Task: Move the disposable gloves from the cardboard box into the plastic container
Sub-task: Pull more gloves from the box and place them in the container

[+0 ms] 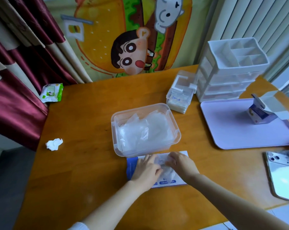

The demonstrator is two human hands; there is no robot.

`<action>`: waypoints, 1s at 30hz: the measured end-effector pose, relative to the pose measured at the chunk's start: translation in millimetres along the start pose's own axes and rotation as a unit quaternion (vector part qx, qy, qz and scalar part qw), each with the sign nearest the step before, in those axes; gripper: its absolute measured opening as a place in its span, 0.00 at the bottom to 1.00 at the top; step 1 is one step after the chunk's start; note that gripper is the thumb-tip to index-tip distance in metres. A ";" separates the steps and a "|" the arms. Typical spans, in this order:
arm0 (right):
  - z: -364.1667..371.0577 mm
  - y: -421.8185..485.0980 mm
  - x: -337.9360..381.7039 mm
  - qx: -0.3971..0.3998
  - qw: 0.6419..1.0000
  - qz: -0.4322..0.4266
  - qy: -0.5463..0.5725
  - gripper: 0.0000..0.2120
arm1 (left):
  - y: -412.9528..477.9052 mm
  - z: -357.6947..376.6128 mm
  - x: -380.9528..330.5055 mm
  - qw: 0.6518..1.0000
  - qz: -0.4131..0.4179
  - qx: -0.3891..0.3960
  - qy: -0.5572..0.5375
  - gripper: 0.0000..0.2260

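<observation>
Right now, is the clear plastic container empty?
No, the clear plastic container already holds a pile of disposable gloves.

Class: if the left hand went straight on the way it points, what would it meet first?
The left hand likely meets the near wall of the plastic container first; depth unclear.
</observation>
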State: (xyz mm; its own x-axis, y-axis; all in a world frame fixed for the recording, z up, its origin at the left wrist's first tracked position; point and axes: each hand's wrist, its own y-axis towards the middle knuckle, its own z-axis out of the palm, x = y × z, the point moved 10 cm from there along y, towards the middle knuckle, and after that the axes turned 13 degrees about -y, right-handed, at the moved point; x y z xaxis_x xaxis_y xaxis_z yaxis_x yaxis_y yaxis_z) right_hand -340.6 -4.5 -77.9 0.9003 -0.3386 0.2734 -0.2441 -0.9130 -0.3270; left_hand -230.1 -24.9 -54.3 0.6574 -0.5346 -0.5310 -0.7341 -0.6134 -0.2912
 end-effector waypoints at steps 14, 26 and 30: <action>-63.8 -21.0 -4.1 -0.129 0.991 -0.026 0.030 0.11 | 8.6 -0.3 30.3 0.994 -0.087 -0.062 -0.001 0.28; -53.4 -27.2 9.7 -0.073 0.993 -0.071 -0.068 0.14 | -7.6 5.0 -6.5 0.993 0.009 -0.065 -0.095 0.11; -47.2 -29.0 17.7 -0.069 0.990 -0.088 -0.088 0.12 | -3.3 6.6 -1.1 0.993 -0.032 -0.060 -0.091 0.23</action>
State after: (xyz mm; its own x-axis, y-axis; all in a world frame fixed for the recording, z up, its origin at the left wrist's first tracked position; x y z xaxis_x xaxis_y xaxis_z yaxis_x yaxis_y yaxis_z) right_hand -334.6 5.2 -20.9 0.9790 -0.1387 0.1495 -0.1147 -0.9806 -0.1589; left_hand -229.4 -18.5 -58.0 0.6523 -0.3844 -0.6532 -0.6587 -0.7138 -0.2377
